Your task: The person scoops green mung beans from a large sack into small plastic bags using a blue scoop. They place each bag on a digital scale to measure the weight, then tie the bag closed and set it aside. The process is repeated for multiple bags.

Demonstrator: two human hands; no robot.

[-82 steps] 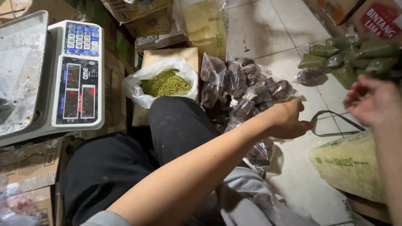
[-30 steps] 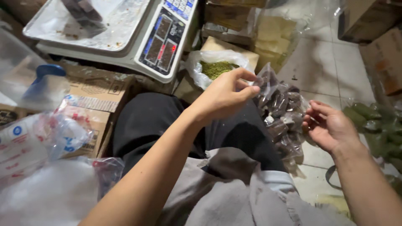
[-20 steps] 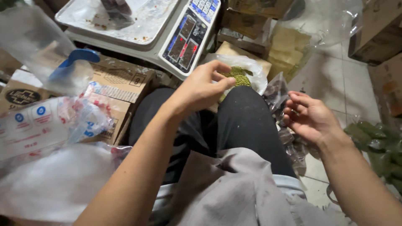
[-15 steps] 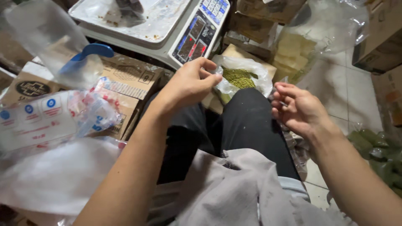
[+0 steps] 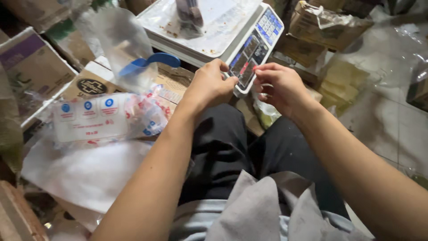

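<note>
My left hand (image 5: 209,87) and my right hand (image 5: 278,87) are raised side by side above my knees, just in front of the display panel of a white electronic scale (image 5: 261,33). The fingertips of both hands are pinched and almost touch. A tiny red bit that looks like a rubber band (image 5: 255,69) shows at my right thumb and forefinger. What the left fingertips hold is hidden. A clear bag with dark contents (image 5: 189,15) lies on the scale's tray.
A blue scoop (image 5: 149,62) sits inside a clear bag on cardboard boxes (image 5: 89,82) at left. A printed pack of plastic bags (image 5: 104,118) and white plastic (image 5: 89,169) lie beside my leg. A bag of green beans (image 5: 267,117) peeks out under my right hand. Tiled floor (image 5: 392,129) is at right.
My right hand came in from the floor at right. Both hands rose from over my lap and met in front of the scale. The view swung left.
</note>
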